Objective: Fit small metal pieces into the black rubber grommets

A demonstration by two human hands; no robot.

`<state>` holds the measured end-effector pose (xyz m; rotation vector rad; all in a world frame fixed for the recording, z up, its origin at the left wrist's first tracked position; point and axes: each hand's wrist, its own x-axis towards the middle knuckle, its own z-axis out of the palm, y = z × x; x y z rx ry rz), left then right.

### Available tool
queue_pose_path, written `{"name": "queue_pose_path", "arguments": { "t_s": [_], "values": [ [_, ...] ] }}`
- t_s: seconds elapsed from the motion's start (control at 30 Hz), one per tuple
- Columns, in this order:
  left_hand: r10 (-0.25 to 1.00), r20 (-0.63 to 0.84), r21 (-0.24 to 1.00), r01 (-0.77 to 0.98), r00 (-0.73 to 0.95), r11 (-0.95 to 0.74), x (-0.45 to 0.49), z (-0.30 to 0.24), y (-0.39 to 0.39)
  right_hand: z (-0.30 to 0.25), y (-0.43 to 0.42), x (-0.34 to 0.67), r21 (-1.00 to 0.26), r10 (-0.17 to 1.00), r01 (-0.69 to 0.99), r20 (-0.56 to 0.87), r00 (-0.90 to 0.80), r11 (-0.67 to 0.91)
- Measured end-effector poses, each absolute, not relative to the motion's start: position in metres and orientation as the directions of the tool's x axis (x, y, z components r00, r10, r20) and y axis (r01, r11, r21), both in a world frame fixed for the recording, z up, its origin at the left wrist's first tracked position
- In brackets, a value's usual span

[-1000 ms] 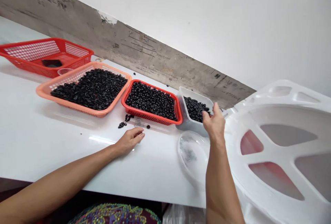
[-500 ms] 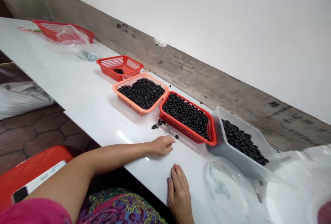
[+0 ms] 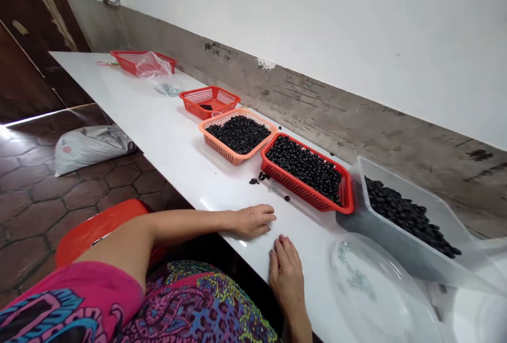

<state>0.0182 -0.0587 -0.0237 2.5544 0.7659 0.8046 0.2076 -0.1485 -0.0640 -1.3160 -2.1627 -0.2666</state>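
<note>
My left hand (image 3: pixel 253 221) lies palm-down on the white table (image 3: pixel 166 153), holding nothing visible. It is nearest a small scatter of black rings (image 3: pixel 257 178) and a loose black ring (image 3: pixel 287 198). My right hand (image 3: pixel 287 274) rests at the table's front edge, close to a clear round plastic lid (image 3: pixel 376 295) with grey specks on it. Black rings fill a peach basket (image 3: pixel 218 149) and a red basket (image 3: pixel 301 190). A clear plastic tub (image 3: pixel 380 243) to the right also holds black rings.
A small red basket (image 3: pixel 194 110) stands beyond the peach one. At the far end, a plastic bag lies on another red basket (image 3: pixel 127 63). A concrete wall strip runs behind the table. Below are a white sack (image 3: pixel 91 148), a red seat (image 3: pixel 99 229) and brown tiles.
My right hand has come back from the clear tub to the table's front edge. The view has swung, now showing more of the table and floor. My left hand has barely moved.
</note>
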Motion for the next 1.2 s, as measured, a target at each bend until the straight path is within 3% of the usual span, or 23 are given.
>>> {"name": "queue_pose_path", "arguments": {
  "t_s": [0.13,0.27,0.37,0.57,0.67,0.9,1.2],
  "values": [
    [0.785,0.404,0.654,0.451,0.470,-0.607,-0.011,-0.027,-0.078,-0.068,-0.148,0.208,-0.131,0.730,0.855,0.594,-0.338,0.502],
    [0.893,0.304,0.733,0.517,0.331,-0.441,-0.056,-0.026,-0.068,-0.069,-0.148,0.208,-0.152,0.730,0.844,0.593,-0.339,0.514],
    [0.977,0.206,0.637,0.751,0.049,-0.172,-0.095,-0.018,-0.048,-0.068,-0.150,0.208,-0.160,0.731,0.835,0.587,-0.348,0.527],
    [0.886,0.270,0.541,0.820,-0.378,0.186,-0.136,-0.018,-0.034,-0.064,-0.156,0.207,-0.157,0.736,0.839,0.581,-0.347,0.520],
    [0.878,0.273,0.490,0.842,-0.393,0.225,-0.133,-0.026,-0.042,-0.060,-0.160,0.205,-0.168,0.758,0.847,0.555,-0.342,0.505],
    [0.965,0.201,0.337,0.937,-0.171,0.096,-0.117,-0.024,-0.048,-0.050,-0.166,0.202,-0.217,0.817,0.858,0.479,-0.322,0.466],
    [0.986,0.035,0.085,0.984,-0.160,0.157,-0.107,-0.025,-0.045,-0.049,-0.172,0.202,-0.284,0.832,0.844,0.475,-0.288,0.455]
  ]
}}
